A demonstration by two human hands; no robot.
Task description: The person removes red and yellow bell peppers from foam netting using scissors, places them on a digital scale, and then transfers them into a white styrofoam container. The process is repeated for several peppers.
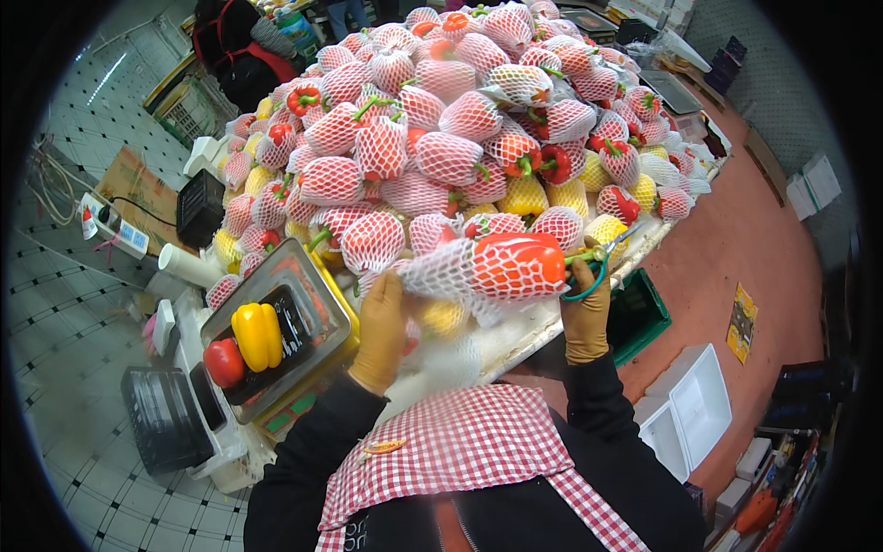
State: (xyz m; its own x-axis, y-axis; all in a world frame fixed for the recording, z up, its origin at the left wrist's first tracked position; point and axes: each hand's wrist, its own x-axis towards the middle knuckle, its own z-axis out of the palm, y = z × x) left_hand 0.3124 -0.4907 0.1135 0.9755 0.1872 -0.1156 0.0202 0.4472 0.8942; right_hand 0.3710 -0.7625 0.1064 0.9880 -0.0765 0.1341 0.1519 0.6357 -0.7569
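Observation:
A red bell pepper (pixel 519 264), partly inside a white foam net sleeve (pixel 438 269), lies sideways between my gloved hands. My left hand (pixel 383 328) pinches the loose end of the sleeve. At the pepper's stem, my right hand (pixel 586 310) grips the stem and also holds scissors (pixel 599 272) with teal handles, their blades pointing up and right. Beyond my hands rises a big heap of netted red and yellow peppers (pixel 414 152). On the left, a metal scale pan (pixel 324 303) holds a black tray with a bare yellow pepper (pixel 257 337) and a red one (pixel 223 362).
Stacked black trays (pixel 165 421) stand at the lower left, near a white cylinder (pixel 190 265). A green crate (pixel 638 317) sits below the table's right edge, with white foam boxes (pixel 700 403) on the floor. A person (pixel 238 48) stands behind the heap, upper left.

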